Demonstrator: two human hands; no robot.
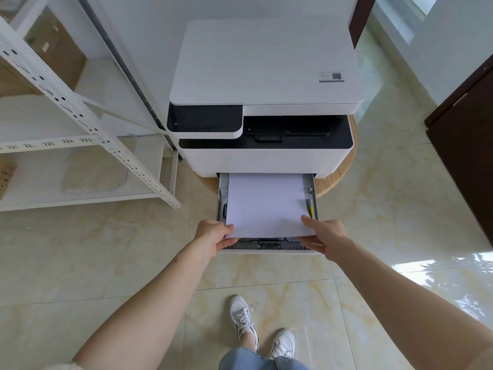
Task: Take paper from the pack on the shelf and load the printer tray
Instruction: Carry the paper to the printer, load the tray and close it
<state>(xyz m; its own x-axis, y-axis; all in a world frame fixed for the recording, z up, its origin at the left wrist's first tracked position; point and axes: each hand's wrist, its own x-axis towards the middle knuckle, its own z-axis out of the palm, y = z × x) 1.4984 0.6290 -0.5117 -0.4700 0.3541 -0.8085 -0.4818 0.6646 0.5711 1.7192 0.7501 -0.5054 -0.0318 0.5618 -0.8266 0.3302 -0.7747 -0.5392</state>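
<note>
We cannot see the far end of the white paper stack (265, 204), tucked under the printer (264, 102). It lies in the pulled-out grey tray (269, 245). Our left hand (213, 236) pinches its near left corner and our right hand (324, 233) its near right corner. A white perforated metal shelf (88, 145) stands left, on glossy marble floor (266, 279).

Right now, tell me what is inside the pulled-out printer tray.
A stack of white paper lies in the tray, held at its near corners by the left hand and right hand. Grey guides show along the sides and front. The paper hides the tray floor.
</note>
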